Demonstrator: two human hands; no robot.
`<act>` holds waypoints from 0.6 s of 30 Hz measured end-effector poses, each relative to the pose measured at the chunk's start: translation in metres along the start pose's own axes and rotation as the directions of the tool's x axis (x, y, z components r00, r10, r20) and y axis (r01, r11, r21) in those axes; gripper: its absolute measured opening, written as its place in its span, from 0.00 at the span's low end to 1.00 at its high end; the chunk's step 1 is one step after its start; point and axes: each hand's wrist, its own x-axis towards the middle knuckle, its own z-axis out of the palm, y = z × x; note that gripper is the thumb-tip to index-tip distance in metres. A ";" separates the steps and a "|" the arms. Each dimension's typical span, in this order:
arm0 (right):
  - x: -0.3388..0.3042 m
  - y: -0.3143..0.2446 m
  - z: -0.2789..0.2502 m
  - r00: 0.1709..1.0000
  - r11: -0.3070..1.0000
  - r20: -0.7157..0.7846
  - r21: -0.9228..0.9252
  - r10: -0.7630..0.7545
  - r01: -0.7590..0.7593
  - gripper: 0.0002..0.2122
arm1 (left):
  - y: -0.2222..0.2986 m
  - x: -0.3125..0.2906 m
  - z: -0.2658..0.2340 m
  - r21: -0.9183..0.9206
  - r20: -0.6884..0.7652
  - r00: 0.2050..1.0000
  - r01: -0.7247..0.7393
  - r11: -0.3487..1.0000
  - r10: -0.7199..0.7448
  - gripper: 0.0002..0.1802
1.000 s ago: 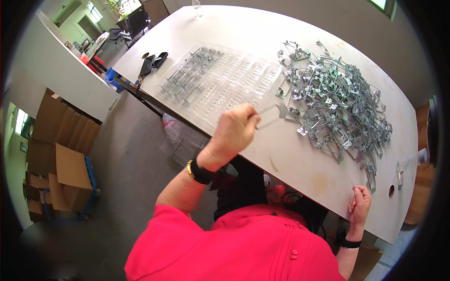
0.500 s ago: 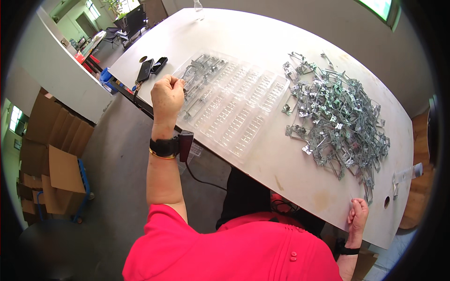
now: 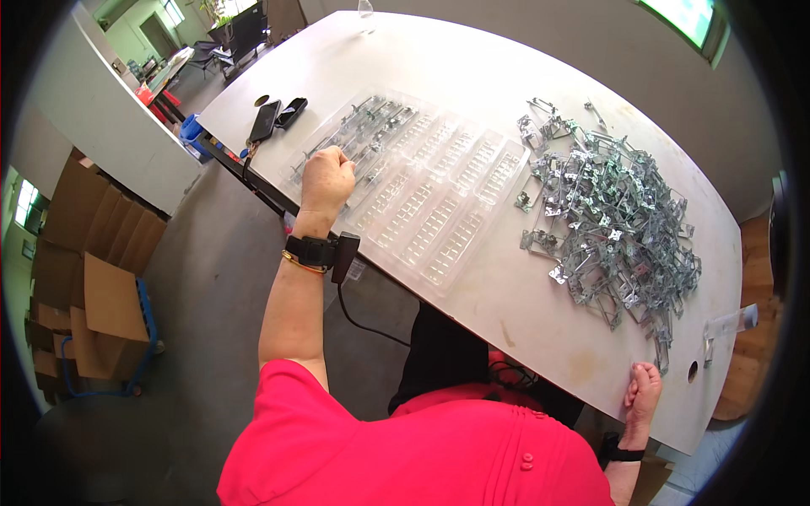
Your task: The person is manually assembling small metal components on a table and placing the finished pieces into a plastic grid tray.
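Note:
A clear plastic tray (image 3: pixel 439 285) with rows of moulded slots lies on the table, left of centre. Small metal bracket parts (image 3: pixel 371 118) fill its left-hand columns; the other slots show no parts. Over the near side of those filled columns is my left hand (image 3: pixel 329 179), its fingers curled closed. The back of the hand hides whatever is between its fingertips. At the table's near right edge rests my right hand (image 3: pixel 644 392), fingers curled in, their contents too small to make out. Beyond it spreads a heap of grey metal brackets with thin rods (image 3: pixel 612 219).
Two dark handheld devices (image 3: pixel 277 120) lie by the far left edge, with a cord nearby. A clear bottle (image 3: pixel 731 320) lies at the right, close to a round hole (image 3: pixel 693 371) in the table (image 3: pixel 540 325). Cardboard boxes (image 3: pixel 114 308) stand on the floor at left.
My left hand has shifted a little to the right over the tray, and its pinched thumb and finger have turned out of sight. My right hand has stayed at the table edge.

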 end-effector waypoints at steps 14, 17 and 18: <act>-0.004 0.002 0.003 0.999 0.999 -0.017 -0.018 -0.031 0.030 0.06 | -0.011 0.000 0.025 0.053 0.147 0.985 0.081 0.995 -0.088 0.10; -0.001 0.005 0.000 1.000 1.000 -0.010 -0.011 -0.024 0.024 0.06 | -0.010 0.000 0.026 0.059 0.165 0.982 0.080 0.995 -0.089 0.10; -0.001 0.006 0.000 1.000 1.000 -0.010 -0.011 -0.023 0.023 0.06 | -0.009 0.000 0.026 0.064 0.171 0.981 0.085 0.994 -0.095 0.10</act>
